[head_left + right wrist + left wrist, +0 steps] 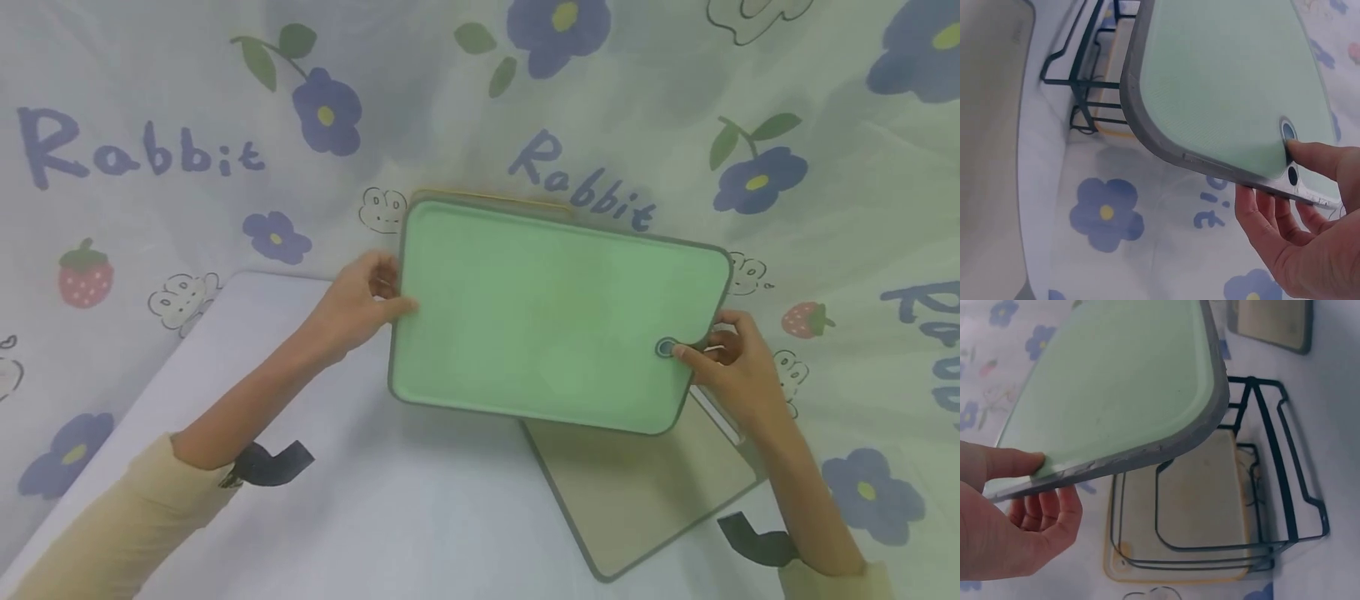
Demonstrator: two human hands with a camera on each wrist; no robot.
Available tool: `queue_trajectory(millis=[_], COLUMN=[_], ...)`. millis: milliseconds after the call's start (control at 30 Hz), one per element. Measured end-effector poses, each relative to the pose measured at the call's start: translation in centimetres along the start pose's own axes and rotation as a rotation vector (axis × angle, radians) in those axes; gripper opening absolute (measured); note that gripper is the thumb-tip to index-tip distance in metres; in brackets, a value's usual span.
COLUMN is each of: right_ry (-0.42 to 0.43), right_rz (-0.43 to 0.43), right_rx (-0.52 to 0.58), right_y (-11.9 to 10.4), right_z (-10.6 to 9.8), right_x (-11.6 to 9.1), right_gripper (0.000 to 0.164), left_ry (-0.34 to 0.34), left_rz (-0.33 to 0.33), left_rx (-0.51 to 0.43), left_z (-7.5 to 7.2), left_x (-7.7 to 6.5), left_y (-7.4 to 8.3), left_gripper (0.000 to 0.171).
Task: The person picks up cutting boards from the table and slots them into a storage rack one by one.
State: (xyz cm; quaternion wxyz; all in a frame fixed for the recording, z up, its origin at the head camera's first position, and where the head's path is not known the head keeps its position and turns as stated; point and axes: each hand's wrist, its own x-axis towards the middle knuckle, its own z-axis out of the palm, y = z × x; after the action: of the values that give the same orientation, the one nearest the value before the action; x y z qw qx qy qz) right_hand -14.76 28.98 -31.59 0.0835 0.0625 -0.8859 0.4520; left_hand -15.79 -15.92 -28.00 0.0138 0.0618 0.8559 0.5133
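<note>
Two hands on one green board (555, 317), held up between the grips, face toward the wearer. Left hand (363, 300) pinches one short edge, thumb on the face, fingers behind. Right hand (731, 362) pinches the opposite short edge, thumb at the ring inset (665, 347), fingers behind the grey rim. Beyond the board, between the grips: dark wire rack (1273, 462) with a yellow-edged board (1200, 487) behind some wires; can't tell which slot. Below the right grip: beige board (645, 492) on the white table (360, 500), partly hidden.
</note>
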Motion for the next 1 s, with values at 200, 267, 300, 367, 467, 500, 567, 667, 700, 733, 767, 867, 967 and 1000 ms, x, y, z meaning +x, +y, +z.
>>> queue_trajectory(millis=[200,267,300,367,467,500,567,667,700,733,767,867,967,1000], right_ry=[0.021,0.025,0.028,0.032,0.051,0.06,0.076,0.094,0.097,0.097,0.098,0.093,0.087,0.087], right_rz=[-0.026,-0.048,-0.061,-0.079,-0.09,-0.091,-0.098,-0.119,-0.127,-0.133,-0.136,-0.138,-0.143,-0.147], right_rx=[0.009,0.035,0.044,0.063,0.067,0.061,0.052,0.039,0.041,0.046,0.055,0.081,0.097,0.104], right_y=[-1.3,-1.8,-2.1,-2.6,-3.3,-3.6,-4.0,-4.6,-4.8,-4.9,-5.0,-5.3,-5.5,-5.6], right_z=[-0.1,-0.1,-0.2,-0.2,-0.3,-0.3,-0.4,-0.6,-0.6,-0.6,-0.6,-0.5,-0.4,-0.3], right_x=[1.5,2.2,2.5,3.2,4.2,4.5,5.0,5.7,5.9,6.2,6.5,7.2,8.1,8.4], right_gripper=[0.054,0.054,0.054,0.054,0.054,0.054,0.054,0.055,0.055,0.055,0.055,0.056,0.056,0.056], left_ry=[0.042,0.061,0.074,0.096,0.122,0.129,0.142,0.169,0.179,0.19,0.197,0.217,0.225,0.229], left_rz=[0.023,0.045,0.056,0.076,0.099,0.102,0.116,0.131,0.135,0.139,0.141,0.146,0.144,0.141], left_rx=[-0.03,-0.037,-0.035,-0.035,-0.051,-0.059,-0.078,-0.087,-0.086,-0.084,-0.082,-0.07,-0.052,-0.047], left_z=[-0.9,-1.3,-1.4,-1.8,-2.2,-2.4,-2.7,-3.1,-3.3,-3.4,-3.6,-4.0,-4.5,-4.6], left_x=[0.7,1.0,1.2,1.5,1.9,2.1,2.4,2.8,3.0,3.1,3.3,3.7,4.2,4.4], left_y=[0.6,0.8,0.9,1.1,1.3,1.3,1.5,1.8,1.9,2.1,2.3,2.8,3.3,3.4], left_gripper=[0.044,0.043,0.042,0.041,0.04,0.04,0.04,0.04,0.039,0.039,0.039,0.04,0.043,0.043])
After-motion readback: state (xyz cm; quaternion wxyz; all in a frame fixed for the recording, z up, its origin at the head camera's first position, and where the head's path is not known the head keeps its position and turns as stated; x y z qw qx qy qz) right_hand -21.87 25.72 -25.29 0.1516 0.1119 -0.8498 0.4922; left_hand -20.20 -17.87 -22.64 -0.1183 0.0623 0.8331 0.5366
